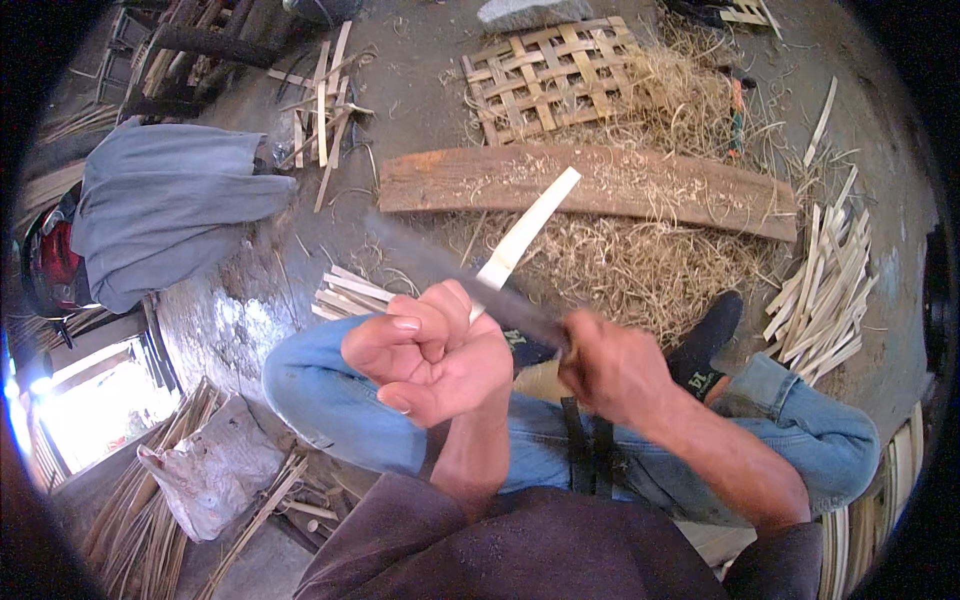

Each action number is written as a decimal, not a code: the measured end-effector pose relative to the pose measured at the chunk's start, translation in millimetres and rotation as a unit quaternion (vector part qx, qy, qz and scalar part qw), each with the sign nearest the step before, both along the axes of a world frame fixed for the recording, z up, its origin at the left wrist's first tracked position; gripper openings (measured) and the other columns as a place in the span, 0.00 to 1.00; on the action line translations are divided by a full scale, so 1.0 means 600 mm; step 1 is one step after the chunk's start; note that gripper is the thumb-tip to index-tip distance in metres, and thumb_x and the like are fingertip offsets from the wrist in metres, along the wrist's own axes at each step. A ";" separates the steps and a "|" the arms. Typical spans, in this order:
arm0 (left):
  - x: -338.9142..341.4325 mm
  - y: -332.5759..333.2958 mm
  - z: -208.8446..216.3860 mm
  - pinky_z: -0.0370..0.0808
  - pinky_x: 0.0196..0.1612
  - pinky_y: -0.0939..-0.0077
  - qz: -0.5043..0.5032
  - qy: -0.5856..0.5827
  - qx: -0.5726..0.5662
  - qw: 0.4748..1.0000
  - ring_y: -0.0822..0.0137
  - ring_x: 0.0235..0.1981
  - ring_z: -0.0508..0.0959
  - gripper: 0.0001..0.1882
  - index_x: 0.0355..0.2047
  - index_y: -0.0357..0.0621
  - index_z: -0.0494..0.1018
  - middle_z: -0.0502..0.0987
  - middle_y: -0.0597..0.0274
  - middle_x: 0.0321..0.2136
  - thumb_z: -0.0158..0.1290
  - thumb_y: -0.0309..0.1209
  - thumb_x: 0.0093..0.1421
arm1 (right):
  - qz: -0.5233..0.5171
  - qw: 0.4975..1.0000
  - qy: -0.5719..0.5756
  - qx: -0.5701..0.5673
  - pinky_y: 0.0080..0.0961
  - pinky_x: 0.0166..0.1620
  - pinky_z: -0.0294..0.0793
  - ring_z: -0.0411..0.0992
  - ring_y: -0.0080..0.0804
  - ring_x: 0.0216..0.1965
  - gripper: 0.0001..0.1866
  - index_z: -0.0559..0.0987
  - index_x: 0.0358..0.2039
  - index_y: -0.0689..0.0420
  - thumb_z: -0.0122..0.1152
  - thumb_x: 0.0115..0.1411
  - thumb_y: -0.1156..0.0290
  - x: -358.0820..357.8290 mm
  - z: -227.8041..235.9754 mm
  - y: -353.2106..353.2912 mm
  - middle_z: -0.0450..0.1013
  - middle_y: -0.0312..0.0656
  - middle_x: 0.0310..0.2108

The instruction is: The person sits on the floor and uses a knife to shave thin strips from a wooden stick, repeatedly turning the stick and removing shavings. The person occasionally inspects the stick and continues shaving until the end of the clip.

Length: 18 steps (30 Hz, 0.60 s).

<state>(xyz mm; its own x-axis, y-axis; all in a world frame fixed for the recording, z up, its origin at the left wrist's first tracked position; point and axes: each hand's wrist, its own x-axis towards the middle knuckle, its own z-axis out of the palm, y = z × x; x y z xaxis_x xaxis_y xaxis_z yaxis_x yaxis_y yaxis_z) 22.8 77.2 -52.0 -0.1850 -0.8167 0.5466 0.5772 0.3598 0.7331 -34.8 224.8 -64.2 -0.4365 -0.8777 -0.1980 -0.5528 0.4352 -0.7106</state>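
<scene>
Step in hand, judging by the pose: paring a pale bamboo-looking strip (pixel 532 225) with a knife (pixel 525 318). Strip sticks up and away from the left hand (pixel 440 350), its free end over the wooden plank (pixel 430 185). Left fingers are curled, palm up, gripping the strip's lower part; thumb stands out to the side. Right hand (pixel 620 370) has its fingers closed round the knife handle, blade crossing the strip just above the left hand. Curly shavings (pixel 620 270) on and around the plank fit this reading. Next stroke likely calls for a steady left grip, a shallow blade angle and left fingertips clear of the edge.

Hard to make out: the blade's far end is motion-blurred, so the tip is unclear. Exact pinch on the strip and its lower end are hidden by hand and blade; handle mostly covered by the right fist. Can't tell if the edge is biting or just passing in front. Bundle of strips (pixel 350 293) by the left knee is partly blocked.
</scene>
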 end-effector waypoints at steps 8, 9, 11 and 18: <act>-0.001 -0.005 -0.005 0.46 0.14 0.83 -0.012 0.020 0.015 1.000 0.81 0.11 0.49 0.29 0.34 0.42 0.63 0.52 0.72 0.12 0.39 0.60 0.64 | 0.014 1.000 -0.021 -0.010 0.43 0.28 0.76 0.75 0.52 0.27 0.15 0.66 0.35 0.60 0.61 0.52 0.68 0.010 -0.021 0.008 0.73 0.52 0.28; -0.003 -0.003 -0.001 0.46 0.14 0.83 -0.023 0.043 0.038 0.998 0.81 0.11 0.48 0.29 0.34 0.42 0.63 0.52 0.72 0.12 0.38 0.60 0.64 | 0.005 1.000 0.002 0.004 0.44 0.28 0.76 0.75 0.52 0.27 0.16 0.66 0.35 0.60 0.61 0.52 0.67 0.000 -0.032 0.009 0.73 0.52 0.27; -0.010 -0.011 -0.017 0.42 0.12 0.82 -0.022 0.006 -0.027 0.999 0.80 0.09 0.46 0.28 0.37 0.44 0.64 0.51 0.72 0.12 0.38 0.59 0.64 | -0.012 0.999 0.038 0.033 0.45 0.28 0.75 0.75 0.52 0.27 0.16 0.65 0.34 0.59 0.61 0.52 0.67 -0.021 -0.049 0.007 0.73 0.53 0.26; -0.012 -0.001 -0.017 0.42 0.13 0.81 -0.022 -0.007 -0.053 0.998 0.80 0.09 0.47 0.27 0.38 0.43 0.65 0.51 0.72 0.12 0.37 0.58 0.65 | -0.008 0.999 -0.019 0.024 0.46 0.29 0.77 0.76 0.54 0.27 0.14 0.65 0.35 0.60 0.58 0.54 0.69 -0.015 -0.039 0.010 0.73 0.54 0.29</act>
